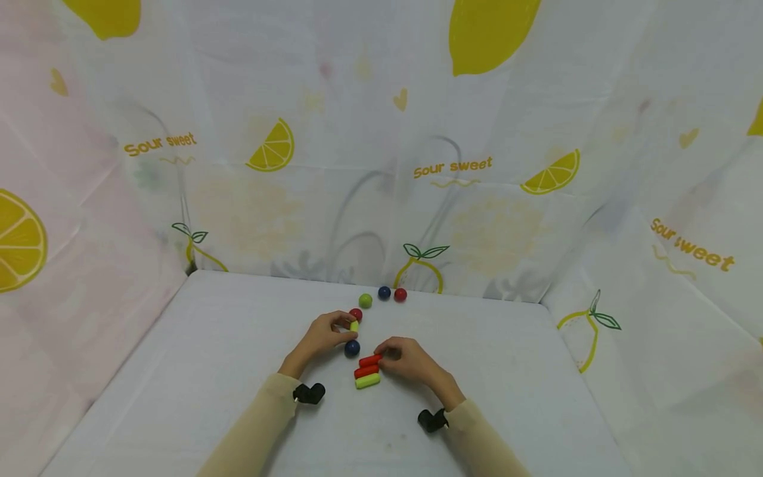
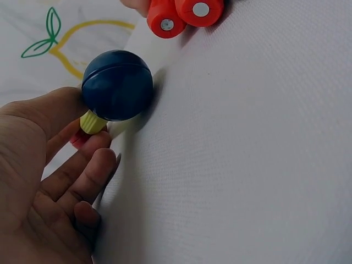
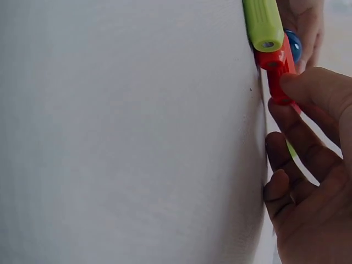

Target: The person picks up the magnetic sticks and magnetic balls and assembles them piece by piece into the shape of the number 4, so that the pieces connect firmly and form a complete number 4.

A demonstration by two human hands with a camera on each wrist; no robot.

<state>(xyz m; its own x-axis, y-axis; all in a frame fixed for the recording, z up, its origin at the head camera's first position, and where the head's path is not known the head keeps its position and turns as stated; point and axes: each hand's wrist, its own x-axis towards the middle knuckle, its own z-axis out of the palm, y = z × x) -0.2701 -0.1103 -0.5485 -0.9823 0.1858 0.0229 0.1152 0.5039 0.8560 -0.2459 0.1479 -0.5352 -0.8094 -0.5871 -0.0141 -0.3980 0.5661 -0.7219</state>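
Observation:
My left hand point(image 1: 326, 334) pinches a short yellow-green magnetic rod point(image 1: 354, 326). At the rod's far end is a red ball point(image 1: 356, 314); a dark blue ball point(image 2: 117, 85) is at its near end, close to my left thumb. To the right, my right hand point(image 1: 411, 362) holds the end of a red magnetic rod point(image 1: 370, 361) between thumb and finger. Against that rod lie another red rod point(image 1: 366, 372) and a yellow-green rod point(image 3: 263, 25), side by side on the table. Round metal ends show on the rods in the wrist views.
Farther back on the white table point(image 1: 477, 371) lie a green ball point(image 1: 365, 301), a second blue ball point(image 1: 384, 293) and another red ball point(image 1: 401, 295). A lemon-print cloth point(image 1: 357, 199) hangs behind the table and at both sides.

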